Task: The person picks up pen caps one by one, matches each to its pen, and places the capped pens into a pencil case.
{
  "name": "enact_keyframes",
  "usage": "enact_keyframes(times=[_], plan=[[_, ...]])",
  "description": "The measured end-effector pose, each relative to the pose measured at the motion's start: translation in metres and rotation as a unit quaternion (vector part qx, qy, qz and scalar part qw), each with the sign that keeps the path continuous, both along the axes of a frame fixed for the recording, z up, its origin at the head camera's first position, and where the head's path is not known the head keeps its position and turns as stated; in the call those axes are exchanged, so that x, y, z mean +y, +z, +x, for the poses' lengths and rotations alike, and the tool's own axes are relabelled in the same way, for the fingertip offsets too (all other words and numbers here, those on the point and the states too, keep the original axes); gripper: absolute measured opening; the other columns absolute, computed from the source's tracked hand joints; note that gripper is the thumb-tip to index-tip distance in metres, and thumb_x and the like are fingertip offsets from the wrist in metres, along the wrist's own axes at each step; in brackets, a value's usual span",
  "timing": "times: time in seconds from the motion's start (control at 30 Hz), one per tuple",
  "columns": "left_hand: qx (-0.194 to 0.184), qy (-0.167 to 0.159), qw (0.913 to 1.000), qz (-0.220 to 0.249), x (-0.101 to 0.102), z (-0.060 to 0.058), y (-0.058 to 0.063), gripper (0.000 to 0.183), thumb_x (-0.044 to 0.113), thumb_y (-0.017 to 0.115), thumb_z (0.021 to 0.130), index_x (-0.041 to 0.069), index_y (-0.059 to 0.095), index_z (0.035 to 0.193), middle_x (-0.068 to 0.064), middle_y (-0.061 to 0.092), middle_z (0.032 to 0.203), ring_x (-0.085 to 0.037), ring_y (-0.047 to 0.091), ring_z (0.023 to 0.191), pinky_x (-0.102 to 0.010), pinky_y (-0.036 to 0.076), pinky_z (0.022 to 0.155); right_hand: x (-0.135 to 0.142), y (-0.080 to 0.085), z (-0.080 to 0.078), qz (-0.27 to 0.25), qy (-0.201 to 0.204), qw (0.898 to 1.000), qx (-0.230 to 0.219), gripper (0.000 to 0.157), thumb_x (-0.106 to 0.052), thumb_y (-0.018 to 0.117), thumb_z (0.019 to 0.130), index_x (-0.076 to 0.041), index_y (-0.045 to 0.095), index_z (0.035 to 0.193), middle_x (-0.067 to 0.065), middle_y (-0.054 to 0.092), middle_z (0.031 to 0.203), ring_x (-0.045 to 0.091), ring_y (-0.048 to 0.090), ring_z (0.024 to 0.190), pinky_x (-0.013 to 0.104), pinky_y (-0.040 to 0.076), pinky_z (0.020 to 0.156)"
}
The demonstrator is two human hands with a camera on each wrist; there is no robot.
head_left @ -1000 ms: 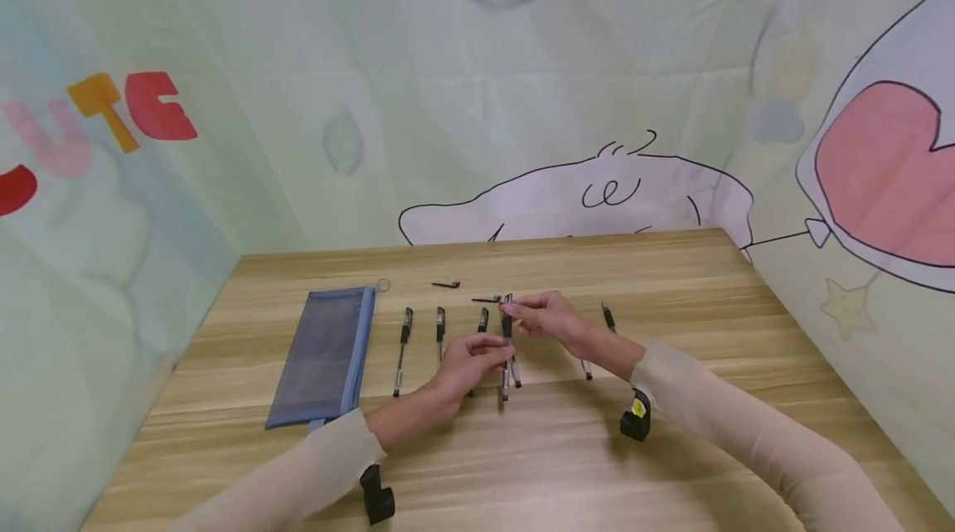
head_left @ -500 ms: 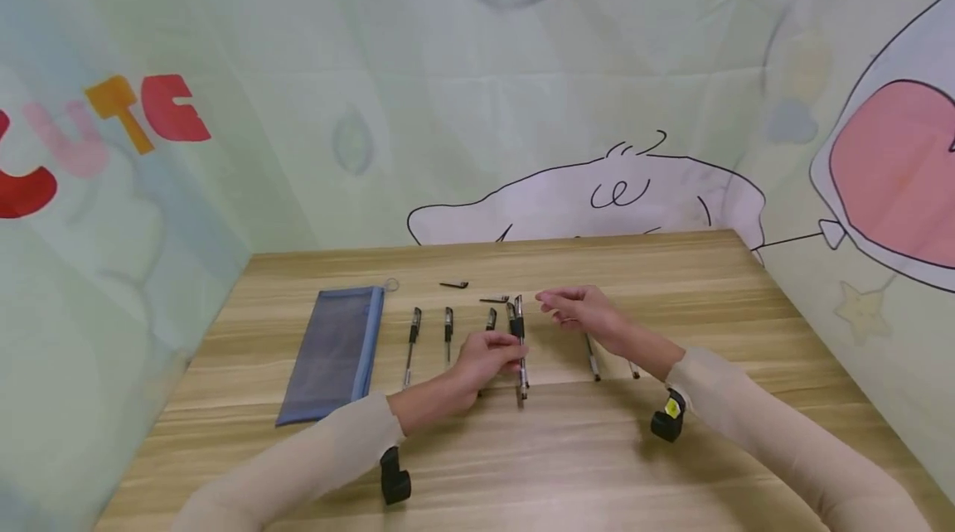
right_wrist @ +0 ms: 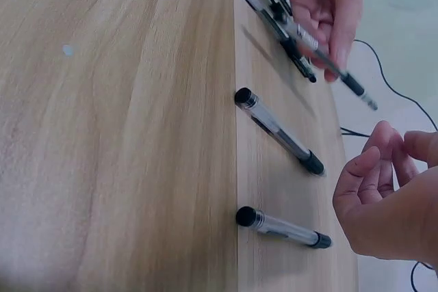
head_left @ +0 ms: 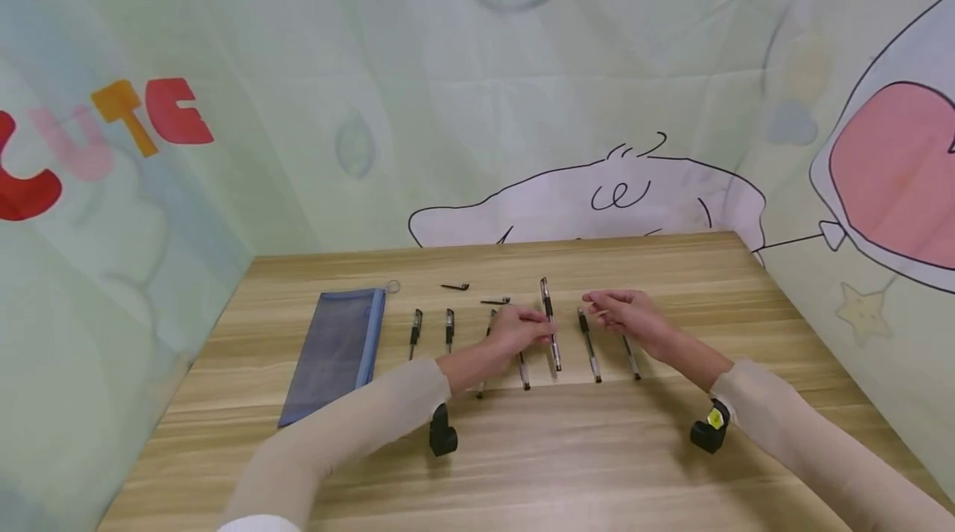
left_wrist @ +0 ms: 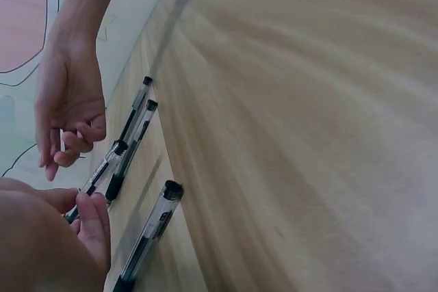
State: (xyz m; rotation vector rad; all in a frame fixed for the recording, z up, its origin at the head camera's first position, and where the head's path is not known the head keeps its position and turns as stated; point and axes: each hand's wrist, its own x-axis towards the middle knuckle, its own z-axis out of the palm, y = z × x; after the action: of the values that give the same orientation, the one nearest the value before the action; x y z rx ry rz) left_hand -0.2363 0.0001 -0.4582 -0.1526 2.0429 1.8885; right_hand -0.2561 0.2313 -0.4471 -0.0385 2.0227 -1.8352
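Note:
My left hand [head_left: 516,328] pinches a clear gel pen with a black grip [head_left: 548,304], its capped end pointing away from me. In the right wrist view this pen [right_wrist: 308,39] slants above the table with its shadow below. My right hand [head_left: 630,318] hovers to the right, fingers loosely bent and nothing in them. Below and beside it lie two uncapped pens, the nearer-left pen [head_left: 589,350] and the far-right pen [head_left: 631,360], whose upper end the hand hides. Two loose black pen caps, a far cap [head_left: 455,287] and a nearer cap [head_left: 496,301], lie behind the left hand.
Several more pens lie in a row to the left, among them a capped pen [head_left: 415,326] and another capped pen [head_left: 450,326]. A blue mesh zip pouch [head_left: 332,350] with a ring lies at the table's left. A printed cloth [head_left: 298,142] hangs behind the wooden table [head_left: 567,466].
My right hand has let go of the pen's top end and moved right. My left hand has carried the pen to the right, away from the pen lying under it.

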Motion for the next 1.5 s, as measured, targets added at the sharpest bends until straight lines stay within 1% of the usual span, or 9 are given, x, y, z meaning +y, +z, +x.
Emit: enact_keyframes(times=[0.13,0.33,0.57,0.73,0.9,1.07,1.17,1.3,1.5], plan=[[0.004,0.006,0.9999,-0.016,0.008,-0.008,-0.004,0.02,0.002,0.079,0.087,-0.005,0.073,0.106,-0.017,0.078,0.1,-0.008,0.072,0.065,-0.027,0.063,0.078,0.005,-0.001,0.001,0.012,-0.008,1.0,-0.004,0.05,-0.032,0.057,0.106,0.007,0.056,0.138,-0.007,0.069,0.096,0.002,0.063,0.081,0.019,0.054,0.074],[0.034,0.0,0.9975,-0.062,0.013,-0.007,-0.01,0.017,0.001,0.08,0.085,-0.007,0.074,0.099,-0.018,0.078,0.092,-0.01,0.073,0.061,-0.024,0.062,0.066,0.013,-0.003,0.001,0.012,-0.015,1.0,-0.002,0.049,-0.037,0.055,0.106,0.003,0.06,0.135,-0.008,0.068,0.096,0.002,0.061,0.082,0.02,0.053,0.076],[0.049,-0.006,0.9849,-0.166,0.018,-0.003,-0.006,0.025,0.008,0.084,0.082,-0.002,0.072,0.103,-0.009,0.077,0.082,-0.012,0.074,0.063,-0.018,0.056,0.055,0.013,-0.006,0.002,0.015,-0.013,1.0,-0.012,0.059,-0.04,0.054,0.106,0.007,0.052,0.141,-0.009,0.067,0.096,0.002,0.06,0.081,0.019,0.053,0.075],[0.061,-0.024,0.9779,-0.199,0.019,0.001,-0.002,0.035,0.005,0.084,0.081,-0.003,0.066,0.11,-0.007,0.074,0.079,-0.011,0.069,0.057,-0.017,0.055,0.053,0.011,-0.006,0.003,0.02,-0.009,1.0,-0.014,0.06,-0.039,0.052,0.107,0.008,0.05,0.143,-0.009,0.067,0.095,0.002,0.06,0.08,0.019,0.053,0.074],[0.063,-0.029,0.9803,-0.185,0.018,0.004,-0.001,0.034,0.002,0.082,0.083,-0.003,0.061,0.11,-0.008,0.073,0.079,-0.009,0.065,0.052,-0.02,0.057,0.054,0.012,-0.005,0.003,0.022,-0.005,1.0,-0.008,0.058,-0.039,0.053,0.107,0.008,0.052,0.142,-0.009,0.066,0.095,0.002,0.06,0.081,0.019,0.053,0.074],[0.056,-0.026,0.9849,-0.162,0.016,0.005,-0.003,0.032,0.002,0.082,0.083,-0.002,0.06,0.107,-0.008,0.072,0.076,-0.008,0.063,0.052,-0.02,0.057,0.054,0.014,-0.004,0.003,0.019,0.005,1.0,-0.005,0.05,-0.031,0.057,0.106,0.006,0.053,0.141,-0.007,0.067,0.1,0.003,0.061,0.083,0.02,0.054,0.076],[0.075,-0.031,0.9855,-0.149,0.014,0.008,-0.004,0.03,0.004,0.081,0.085,-0.002,0.061,0.106,-0.009,0.072,0.079,-0.011,0.064,0.057,-0.019,0.055,0.053,0.018,-0.004,0.002,0.025,0.009,1.0,0.0,0.05,-0.027,0.059,0.105,0.006,0.052,0.142,-0.007,0.068,0.101,0.003,0.062,0.085,0.02,0.055,0.078],[0.113,-0.04,0.9838,-0.133,0.013,0.011,-0.003,0.025,0.006,0.079,0.087,-0.003,0.064,0.105,-0.007,0.068,0.083,-0.016,0.066,0.066,-0.017,0.051,0.055,0.027,-0.005,0.001,0.056,0.009,0.998,0.02,0.051,-0.025,0.064,0.102,0.006,0.054,0.141,-0.01,0.072,0.101,0.003,0.065,0.089,0.021,0.056,0.081],[0.118,-0.042,0.987,-0.1,0.018,0.012,0.002,0.023,0.002,0.078,0.087,-0.005,0.066,0.105,-0.008,0.065,0.084,-0.015,0.064,0.067,-0.021,0.057,0.061,0.045,-0.006,-0.001,0.096,0.002,0.994,0.048,0.051,-0.026,0.068,0.099,0.004,0.058,0.139,-0.017,0.073,0.107,-0.002,0.064,0.094,0.023,0.056,0.084]])
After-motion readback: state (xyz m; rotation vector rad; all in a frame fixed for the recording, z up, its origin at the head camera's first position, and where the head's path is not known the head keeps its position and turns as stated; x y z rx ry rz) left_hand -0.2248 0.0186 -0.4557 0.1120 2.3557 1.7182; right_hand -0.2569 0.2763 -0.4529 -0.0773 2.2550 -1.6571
